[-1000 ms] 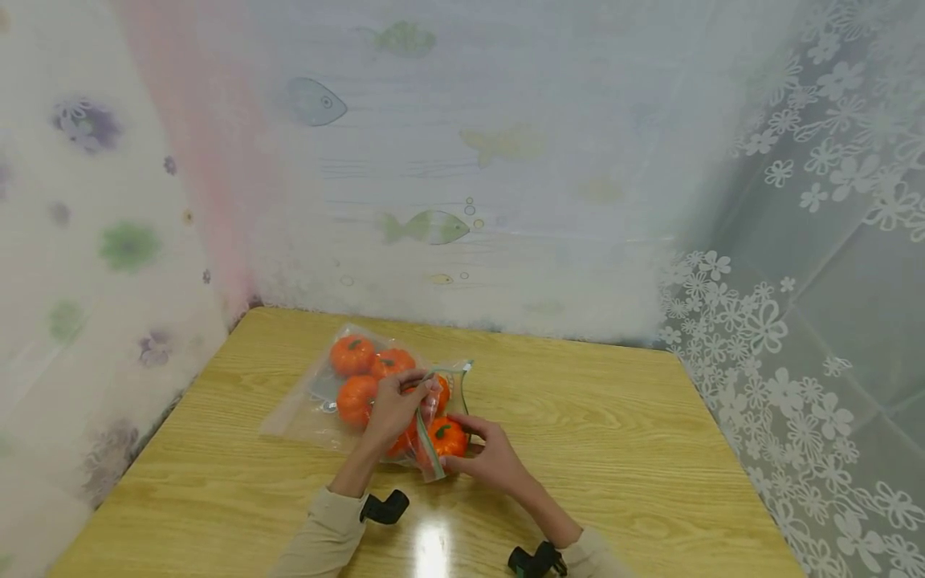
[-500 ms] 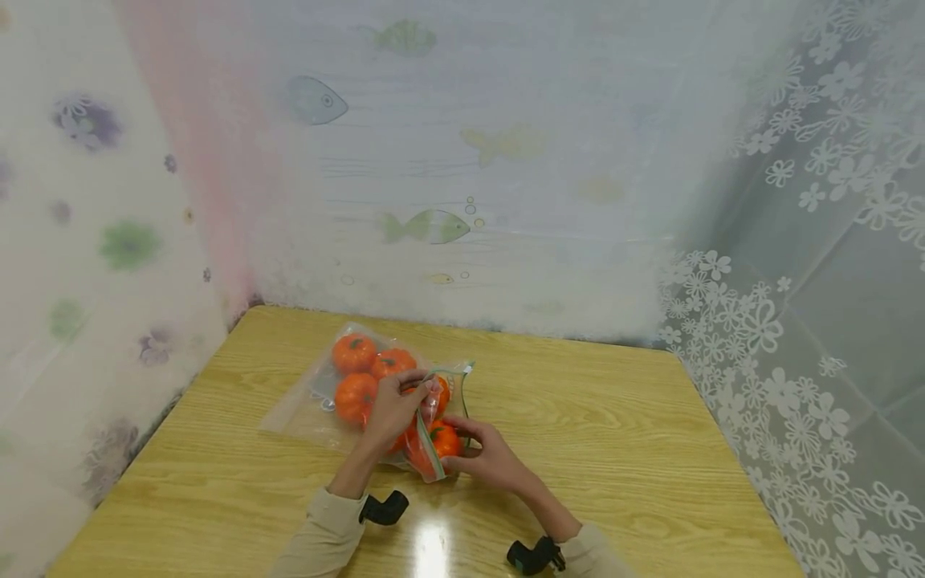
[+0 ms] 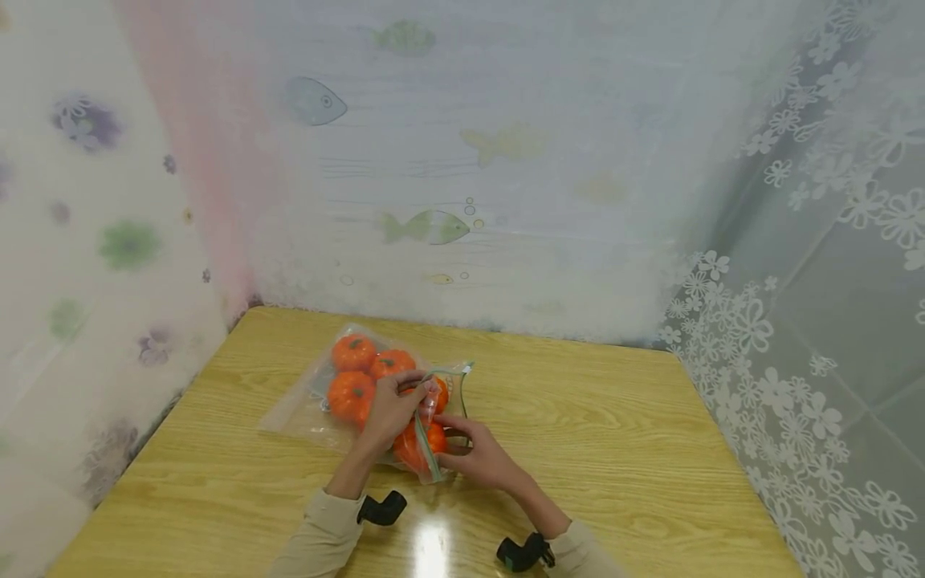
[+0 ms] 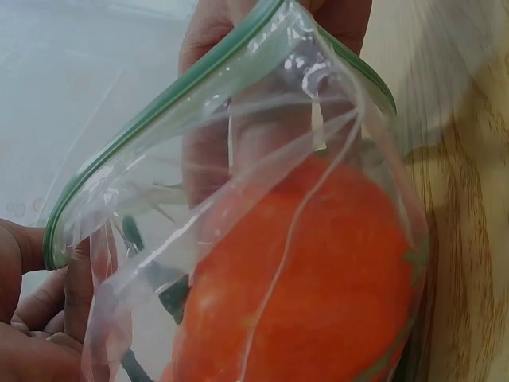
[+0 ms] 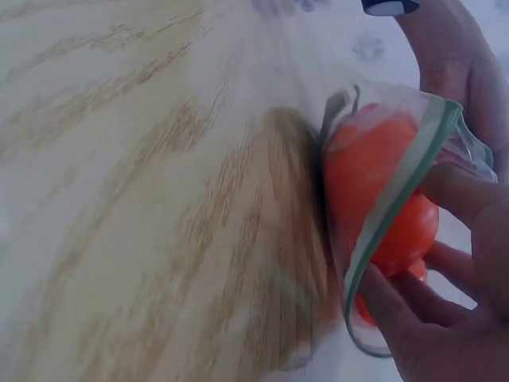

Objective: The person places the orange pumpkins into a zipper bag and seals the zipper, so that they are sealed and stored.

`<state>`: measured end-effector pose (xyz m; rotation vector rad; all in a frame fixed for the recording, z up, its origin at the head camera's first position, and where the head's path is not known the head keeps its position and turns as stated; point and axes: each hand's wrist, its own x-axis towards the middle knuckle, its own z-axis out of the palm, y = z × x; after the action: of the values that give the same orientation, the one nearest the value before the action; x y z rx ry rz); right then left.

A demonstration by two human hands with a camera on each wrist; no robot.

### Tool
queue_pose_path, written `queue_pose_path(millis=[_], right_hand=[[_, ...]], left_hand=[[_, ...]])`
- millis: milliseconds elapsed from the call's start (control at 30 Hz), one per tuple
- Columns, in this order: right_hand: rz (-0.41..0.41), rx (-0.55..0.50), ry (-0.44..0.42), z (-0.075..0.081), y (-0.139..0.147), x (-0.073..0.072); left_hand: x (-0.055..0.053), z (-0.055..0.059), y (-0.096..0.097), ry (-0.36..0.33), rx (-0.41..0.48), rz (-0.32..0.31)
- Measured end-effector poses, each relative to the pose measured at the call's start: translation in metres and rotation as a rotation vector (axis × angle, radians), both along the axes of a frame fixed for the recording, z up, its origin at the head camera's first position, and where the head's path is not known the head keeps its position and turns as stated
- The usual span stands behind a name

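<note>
A clear zip bag (image 3: pixel 289 419) with a green-edged mouth lies on the table, holding several orange toy pumpkins (image 3: pixel 352 393). My left hand (image 3: pixel 393 408) pinches the upper lip of the mouth and keeps it raised. At the mouth, my right hand (image 3: pixel 484 459) has thumb and fingers on either side of one toy pumpkin (image 5: pixel 370 191), its fingertips inside the green rim (image 5: pixel 398 187). Seen from the left wrist, a large orange pumpkin (image 4: pixel 310 278) fills the bag behind the clear film, with right-hand fingers (image 4: pixel 208 159) beyond it.
The wood-grain table (image 3: pixel 578 433) extends to the right of the bag. Patterned curtains with fish (image 3: pixel 437 227) and flowers (image 3: pixel 751 325) hang at the back and sides. A black wrist camera (image 3: pixel 383 507) sits on the left wrist, another black camera (image 3: pixel 522 552) on the right.
My right hand has moved left, and the pumpkin at the mouth has gone deeper into the bag. A pumpkin further in has shifted slightly left. My left hand has stayed nearly still.
</note>
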<state>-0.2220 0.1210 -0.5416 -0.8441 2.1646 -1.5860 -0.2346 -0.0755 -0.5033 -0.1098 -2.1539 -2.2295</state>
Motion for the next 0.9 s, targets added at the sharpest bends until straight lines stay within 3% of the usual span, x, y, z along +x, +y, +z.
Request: queue_pose_path(millis=[167, 433, 700, 900], right_hand=[[-0.059, 0.004, 0.054, 0.000, -0.010, 0.001], [-0.139, -0.007, 0.067, 0.004, -0.026, 0.001], [-0.152, 0.029, 0.090, 0.002, -0.030, -0.003], [-0.121, 0.022, 0.082, 0.001, -0.027, -0.002]], left_hand=[[-0.001, -0.002, -0.001, 0.018, -0.010, -0.003], [-0.003, -0.004, -0.001, 0.021, 0.002, 0.018], [-0.004, 0.000, -0.002, -0.011, -0.001, 0.029], [-0.005, -0.003, -0.002, -0.007, 0.002, 0.026]])
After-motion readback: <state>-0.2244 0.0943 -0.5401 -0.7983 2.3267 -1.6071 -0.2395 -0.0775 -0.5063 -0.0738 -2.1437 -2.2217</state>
